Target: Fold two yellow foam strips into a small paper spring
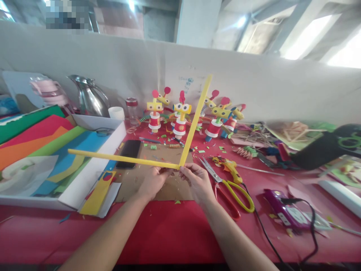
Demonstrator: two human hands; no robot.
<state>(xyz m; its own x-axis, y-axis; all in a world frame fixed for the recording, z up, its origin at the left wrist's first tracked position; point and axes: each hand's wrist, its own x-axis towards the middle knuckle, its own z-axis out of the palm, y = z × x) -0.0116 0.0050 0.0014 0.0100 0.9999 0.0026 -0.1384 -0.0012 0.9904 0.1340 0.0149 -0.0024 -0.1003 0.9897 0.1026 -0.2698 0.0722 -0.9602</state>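
Hands, two, bare: left hand (154, 181), thumb and fingers pinching near the inner end of one yellow strip (124, 159); right hand (199, 181), pinching the corner where it meets a second yellow strip (196, 122). Position: above the brown cardboard (180, 190) on the red bench (175, 233), left of the scissors (216, 177). Bond at the corner: cannot tell. Handling, as judged: edges best kept flush and square, pinch firm and close to the corner, long free ends untwisted.

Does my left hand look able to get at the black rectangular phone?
Likely not yet: the phone is near, but your left hand pinches a long yellow paper strip, seen across it.
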